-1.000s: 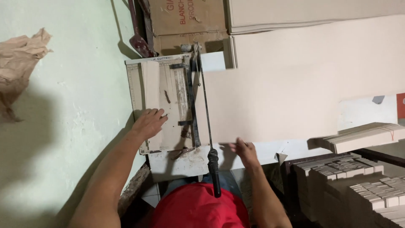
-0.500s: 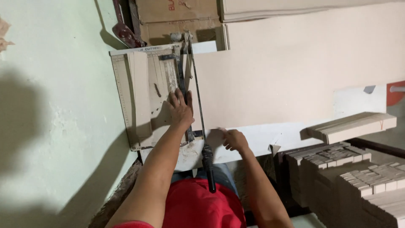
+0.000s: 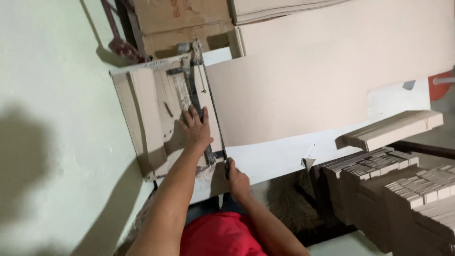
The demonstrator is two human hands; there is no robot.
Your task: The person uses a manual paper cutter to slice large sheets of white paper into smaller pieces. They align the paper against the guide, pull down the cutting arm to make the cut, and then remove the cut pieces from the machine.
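A paper cutter (image 3: 142, 114) with a pale board lies against the green wall. A large beige cardboard sheet (image 3: 322, 71) lies across the table, its left edge under the blade arm (image 3: 211, 104). My left hand (image 3: 195, 129) presses flat on the sheet and clamp bar just left of the blade, fingers spread. Down at the near end of the blade arm, my right hand (image 3: 235, 178) is closed around the black handle (image 3: 227, 167), which is lowered close to the board.
Stacks of cut cardboard strips (image 3: 403, 189) stand at the right, with one bundle (image 3: 393, 130) lying on the table edge. A brown carton (image 3: 180, 19) and piled sheets (image 3: 279, 9) are at the back. The white tabletop (image 3: 275, 159) shows beneath the sheet.
My left hand moved from the board's left part onto the clamp bar. My right hand left the sheet's edge and took the handle, and the blade arm came down.
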